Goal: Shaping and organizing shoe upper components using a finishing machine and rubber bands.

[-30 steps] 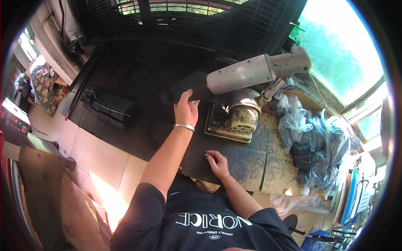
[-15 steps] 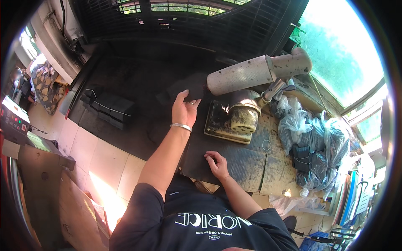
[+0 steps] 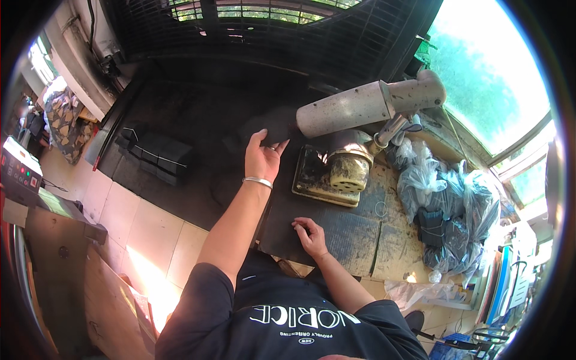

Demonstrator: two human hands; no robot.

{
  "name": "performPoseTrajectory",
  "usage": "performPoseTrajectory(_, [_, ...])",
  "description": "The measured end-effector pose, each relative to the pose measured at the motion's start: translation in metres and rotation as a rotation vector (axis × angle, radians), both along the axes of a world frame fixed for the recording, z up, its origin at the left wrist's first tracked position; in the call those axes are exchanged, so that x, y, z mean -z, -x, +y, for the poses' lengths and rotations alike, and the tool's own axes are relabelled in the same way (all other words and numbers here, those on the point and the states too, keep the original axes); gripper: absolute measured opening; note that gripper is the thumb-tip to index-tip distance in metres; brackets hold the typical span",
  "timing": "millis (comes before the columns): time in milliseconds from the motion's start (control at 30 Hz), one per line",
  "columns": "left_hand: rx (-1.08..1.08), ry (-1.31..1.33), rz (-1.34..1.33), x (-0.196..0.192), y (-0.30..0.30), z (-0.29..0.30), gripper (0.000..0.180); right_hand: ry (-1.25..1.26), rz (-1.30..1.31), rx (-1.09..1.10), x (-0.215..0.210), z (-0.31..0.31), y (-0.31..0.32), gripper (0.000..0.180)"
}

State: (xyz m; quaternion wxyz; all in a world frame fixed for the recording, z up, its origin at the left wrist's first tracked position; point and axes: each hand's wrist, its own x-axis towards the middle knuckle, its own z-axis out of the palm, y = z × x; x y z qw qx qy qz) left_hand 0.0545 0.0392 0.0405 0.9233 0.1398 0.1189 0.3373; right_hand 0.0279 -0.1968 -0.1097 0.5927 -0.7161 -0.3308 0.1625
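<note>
My left hand (image 3: 264,161), with a silver bangle at its wrist, reaches over the dark bench. Its thumb and fingers grip a dark flat piece (image 3: 276,128), held up to the open end of a pale grey cylinder (image 3: 345,109). The piece is dim and its outline blends into the black background. Nearer me, my right hand (image 3: 312,239) rests on a dark board (image 3: 285,231) with its fingers loosely curled; nothing shows in them. Between and beyond the hands stands a stained cream-coloured machine base with a round housing (image 3: 350,174), below the cylinder.
Black blocks tied with white string (image 3: 157,155) lie on the bench's left side. Clear plastic bags of dark pieces (image 3: 447,204) are heaped at the right, by a bright window (image 3: 486,72). A control box with lit buttons (image 3: 21,171) stands far left.
My left hand has shifted very slightly left while keeping the dark piece by the cylinder's end. My right hand stays where it was.
</note>
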Motion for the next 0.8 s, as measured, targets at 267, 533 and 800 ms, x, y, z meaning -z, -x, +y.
performPoseTrajectory(267, [0.012,-0.021,-0.02,0.005,0.004,0.008,0.02,0.01,0.001,0.0,0.0,0.0,0.001,0.017])
performPoseTrajectory(533, [0.085,-0.005,-0.008,0.026,0.012,-0.007,0.021,-0.071,0.374,-0.062,-0.004,0.009,-0.01,0.031])
performPoseTrajectory(800, [0.112,0.005,0.051,0.02,0.027,-0.015,0.023,-0.533,0.556,-0.231,-0.095,0.101,-0.078,0.068])
